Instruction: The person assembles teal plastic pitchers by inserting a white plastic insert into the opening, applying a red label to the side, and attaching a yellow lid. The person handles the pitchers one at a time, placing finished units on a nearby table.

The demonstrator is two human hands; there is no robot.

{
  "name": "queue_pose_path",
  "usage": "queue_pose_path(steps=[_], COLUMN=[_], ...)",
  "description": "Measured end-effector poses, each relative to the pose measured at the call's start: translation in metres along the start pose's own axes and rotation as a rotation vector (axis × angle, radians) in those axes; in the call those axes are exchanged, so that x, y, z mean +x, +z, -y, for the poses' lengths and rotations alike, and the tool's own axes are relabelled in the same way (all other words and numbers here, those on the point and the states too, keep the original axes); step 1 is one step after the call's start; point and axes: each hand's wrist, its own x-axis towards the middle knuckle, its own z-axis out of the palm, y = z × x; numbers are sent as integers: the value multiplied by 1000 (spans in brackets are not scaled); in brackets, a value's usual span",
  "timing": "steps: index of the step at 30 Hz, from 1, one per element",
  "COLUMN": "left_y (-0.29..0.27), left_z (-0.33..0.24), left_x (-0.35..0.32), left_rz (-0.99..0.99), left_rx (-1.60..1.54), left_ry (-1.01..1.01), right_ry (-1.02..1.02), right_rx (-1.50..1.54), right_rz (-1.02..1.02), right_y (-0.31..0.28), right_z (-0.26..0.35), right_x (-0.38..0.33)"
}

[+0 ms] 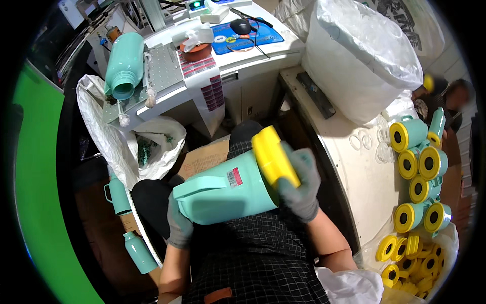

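Teal jug (228,195): over the person's lap, tipped onto its side, handle uppermost, mouth toward the right and base toward the left.
Back desk (291,43): white, ahead of the person, carrying a blue mat and a strip of printed labels.
Side desk (349,172): pale, at the right, with a worn-looking edge.
Tall sack (354,61): white, standing on the side desk's far part.
Left bag (96,119): white and open, hanging at the left below the metal plate (164,63).
Clear bag (452,248): lower right, filled with loose yellow lids (430,264).
Large bottle (126,58): teal, on the metal plate, open mouth facing the person.
Lidded jugs (425,188): teal with yellow lids, grouped along the side desk's right edge, lids mostly facing the person.
Lower-left pair: a handled teal vessel (120,196) and a narrow-necked bottle (140,253), near each other.
Blue mat (263,41): on the back desk, with a black mouse (241,26) on it.
Left hand (179,223): gray-gloved, gripping the jug near its base.
Right hand (304,185): gray-gloved, slightly blurred, closed around a yellow lid.
Held lid (273,156): tilted at the jug's mouth; cannot tell whether they touch.
Clear rings (360,141): lying on the side desk.
Sticker (234,177): red and white, on the jug's side.
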Motion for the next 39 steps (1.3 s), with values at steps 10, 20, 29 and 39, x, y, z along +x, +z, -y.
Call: queue_pose_path(steps=[10, 20, 29, 39], left_y=[16, 26, 12, 9], left_z=[18, -2, -31, -41], left_x=[-7, -10, -1, 13], left_rz=[78, -86, -187, -189], left_rx=[-1159, -752, 222, 290], left_ry=[-485, -208, 225, 273], right_ry=[-221, -161, -95, 143], right_rx=[10, 72, 129, 413], right_rz=[81, 54, -113, -142], right_y=[2, -1, -1, -26], right_z=[2, 9, 17, 19], right_x=[-24, -38, -45, -61])
